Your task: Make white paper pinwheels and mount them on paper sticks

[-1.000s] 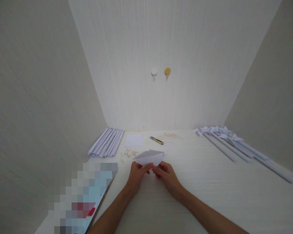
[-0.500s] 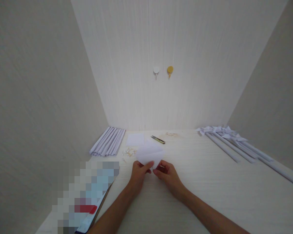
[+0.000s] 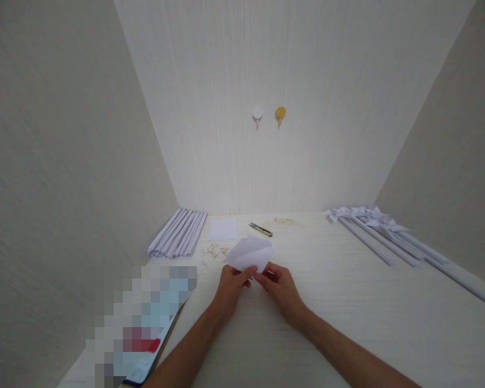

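A white sheet of paper (image 3: 248,253), creased across its middle, is held up between both hands at the centre of the table. My left hand (image 3: 232,284) pinches its lower edge, the thumb lying on top. My right hand (image 3: 278,283) grips the lower right corner close beside, with its fingers curled. Beyond the paper lies a pair of thread snips (image 3: 261,229), pointing left. A small stack of square white paper (image 3: 223,229) rests to the left of the snips. Little pale and tan bits (image 3: 215,250) are scattered left of the held sheet.
Several rolled paper tubes (image 3: 178,234) lie together at the back left. Paper pinwheels on sticks (image 3: 383,234) line the right side. A pixelated flat panel (image 3: 157,328) lies at the left front. A white hook (image 3: 257,114) and a yellow hook (image 3: 280,113) are on the back wall.
The held paper has tilted and bent, its fold now showing more sharply. My right hand has moved slightly up and closer to the left thumb.
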Available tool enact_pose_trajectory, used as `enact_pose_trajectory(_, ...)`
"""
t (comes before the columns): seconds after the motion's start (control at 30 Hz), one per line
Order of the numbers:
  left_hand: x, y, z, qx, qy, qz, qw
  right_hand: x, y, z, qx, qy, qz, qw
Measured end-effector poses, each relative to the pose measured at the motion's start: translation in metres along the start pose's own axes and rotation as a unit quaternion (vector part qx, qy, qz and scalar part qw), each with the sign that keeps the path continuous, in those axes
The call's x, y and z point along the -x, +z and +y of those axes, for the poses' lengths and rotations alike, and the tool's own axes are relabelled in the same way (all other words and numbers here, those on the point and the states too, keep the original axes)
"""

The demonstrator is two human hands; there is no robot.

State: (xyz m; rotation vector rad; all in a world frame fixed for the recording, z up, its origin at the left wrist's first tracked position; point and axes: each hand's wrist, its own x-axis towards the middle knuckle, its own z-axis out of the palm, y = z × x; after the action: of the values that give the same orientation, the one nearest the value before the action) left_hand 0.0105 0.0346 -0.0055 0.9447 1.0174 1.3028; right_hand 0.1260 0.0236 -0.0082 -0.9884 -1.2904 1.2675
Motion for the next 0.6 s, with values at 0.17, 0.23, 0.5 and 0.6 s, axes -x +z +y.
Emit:
enact_pose_trajectory(0.17, -0.001, -0.0009, 0.0004, 0.043, -0.006, 0.026, 0.999, 0.0, -0.0035, 0.0012, -0.027, -0.017, -0.014, 0.999)
enact_pose_trajectory(0.23, -0.0015, -0.0017, 0.0027, 0.092, -0.015, 0.041, 0.995, -0.0001, -0.0038, 0.0012, -0.034, -0.012, -0.009, 0.999)
enact_pose_trajectory(0.5, -0.0053, -0.0072, 0.0077, 0.11, 0.007, 0.088, 0.99, -0.0018, -0.0028, 0.0053, -0.047, 0.019, 0.047, 0.998)
enact_pose_trajectory(0.6, -0.0057, -0.0075, 0.0039, 0.049, 0.013, 0.054, 0.997, -0.0034, -0.0047, 0.0068, -0.092, 0.008, 0.095, 0.991)
